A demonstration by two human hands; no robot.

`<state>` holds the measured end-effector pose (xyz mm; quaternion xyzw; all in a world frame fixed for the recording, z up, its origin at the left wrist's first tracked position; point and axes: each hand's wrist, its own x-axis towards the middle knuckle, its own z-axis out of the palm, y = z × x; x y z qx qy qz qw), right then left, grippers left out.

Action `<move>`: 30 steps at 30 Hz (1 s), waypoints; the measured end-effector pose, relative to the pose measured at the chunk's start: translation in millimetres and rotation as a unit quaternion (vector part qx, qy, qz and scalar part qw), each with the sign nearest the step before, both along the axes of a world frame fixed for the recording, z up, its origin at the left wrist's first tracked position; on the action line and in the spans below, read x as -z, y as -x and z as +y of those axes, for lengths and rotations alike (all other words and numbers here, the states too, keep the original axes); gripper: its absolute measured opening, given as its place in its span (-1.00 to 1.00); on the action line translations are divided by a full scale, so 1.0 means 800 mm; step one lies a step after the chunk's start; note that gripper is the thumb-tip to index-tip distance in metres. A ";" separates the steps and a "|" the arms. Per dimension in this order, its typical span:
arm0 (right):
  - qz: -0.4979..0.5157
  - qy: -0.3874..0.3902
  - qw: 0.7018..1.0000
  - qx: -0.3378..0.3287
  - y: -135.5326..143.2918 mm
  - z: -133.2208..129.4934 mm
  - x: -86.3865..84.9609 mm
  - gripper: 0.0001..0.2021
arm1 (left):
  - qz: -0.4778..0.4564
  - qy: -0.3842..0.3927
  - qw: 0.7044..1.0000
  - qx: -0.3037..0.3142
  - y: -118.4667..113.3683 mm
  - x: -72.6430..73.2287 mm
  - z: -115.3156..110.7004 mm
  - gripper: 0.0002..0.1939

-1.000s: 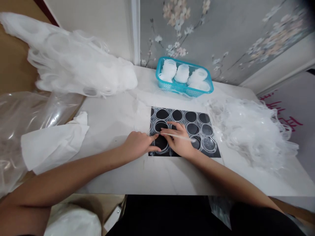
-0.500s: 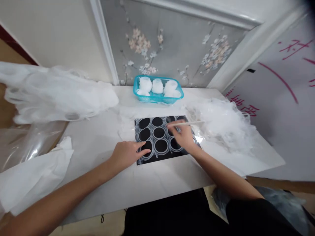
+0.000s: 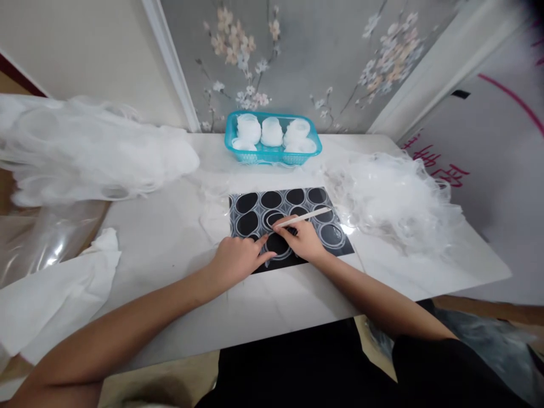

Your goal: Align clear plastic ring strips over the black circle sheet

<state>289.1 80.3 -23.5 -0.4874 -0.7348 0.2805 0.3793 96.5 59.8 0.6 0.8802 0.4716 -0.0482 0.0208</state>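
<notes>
A black sheet (image 3: pixel 306 258) lies on the table, covered in rows of whitish translucent rings (image 3: pixel 331 235). My right hand (image 3: pixel 302 238) pinches a thin white stick (image 3: pixel 308 216), its lower end at a ring near the middle of the sheet. My left hand (image 3: pixel 240 255) rests on the sheet's lower left, thumb and forefinger spread apart, with nothing seen in it. Its forefinger reaches close to the right hand's fingertips. Both hands cover some of the rings.
Behind the sheet stands a blue basket (image 3: pixel 272 154) with several stacks of white rings. Piles of white translucent rings lie at right (image 3: pixel 391 198) and left (image 3: pixel 97 153). White cloth-like material (image 3: pixel 63 294) and clear plastic film (image 3: pixel 51 238) are at the left edge.
My right hand with the stick has moved left and down to a middle ring. My left hand has shifted right along the sheet. The camera view has tilted slightly down.
</notes>
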 end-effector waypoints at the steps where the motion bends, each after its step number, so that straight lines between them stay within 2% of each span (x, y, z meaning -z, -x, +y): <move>1: -0.017 -0.007 1.000 0.001 0.000 -0.002 0.002 -0.87 | 0.000 0.004 1.000 0.003 0.001 0.001 0.001 -0.43; 4: -0.121 -0.061 0.991 0.013 0.006 -0.014 0.007 -0.85 | 0.000 0.016 1.000 0.013 0.003 0.003 0.005 -0.42; 6: -0.224 -0.114 0.968 0.005 0.013 -0.021 0.008 -0.85 | 0.004 0.027 0.999 0.021 0.004 0.004 0.006 -0.41; 9: -0.327 -0.155 0.932 -0.014 0.011 -0.001 -0.003 -0.85 | 0.009 0.041 0.999 0.026 0.006 0.002 0.006 -0.41; 11: -0.330 -0.167 0.927 0.060 -0.007 0.035 -0.021 -0.82 | 0.004 0.047 0.999 0.026 0.008 -0.001 0.005 -0.46; 12: -0.297 -0.180 0.924 0.159 -0.022 0.055 -0.032 -0.81 | 0.000 0.050 0.998 0.025 0.009 -0.003 0.004 -0.49; 14: -0.180 -0.210 0.898 0.343 -0.055 0.085 -0.058 -0.77 | -0.006 0.057 0.998 0.021 0.011 -0.008 0.005 -0.53; 15: -0.130 -0.219 0.893 0.371 -0.069 0.091 -0.068 -0.76 | -0.008 0.060 0.998 0.020 0.011 -0.010 0.006 -0.53; 17: -0.088 -0.200 0.922 0.320 -0.086 0.082 -0.077 -0.77 | -0.019 0.054 0.998 0.023 0.008 -0.014 0.009 -0.53; 18: -0.091 -0.170 0.947 0.256 -0.088 0.070 -0.074 -0.79 | -0.029 0.046 0.998 0.030 0.004 -0.016 0.010 -0.51; 21: -0.060 -0.048 0.987 0.140 -0.073 0.026 -0.043 -0.82 | -0.058 0.018 0.996 0.071 -0.017 -0.022 0.009 -0.41; 25: -0.014 0.022 0.995 0.098 -0.053 -0.004 -0.004 -0.87 | -0.048 -0.007 0.994 0.094 -0.054 -0.023 0.010 -0.52; 30: 0.000 0.022 0.996 0.084 -0.055 -0.001 0.000 -0.87 | -0.022 0.004 0.998 0.055 -0.080 -0.016 0.019 -0.54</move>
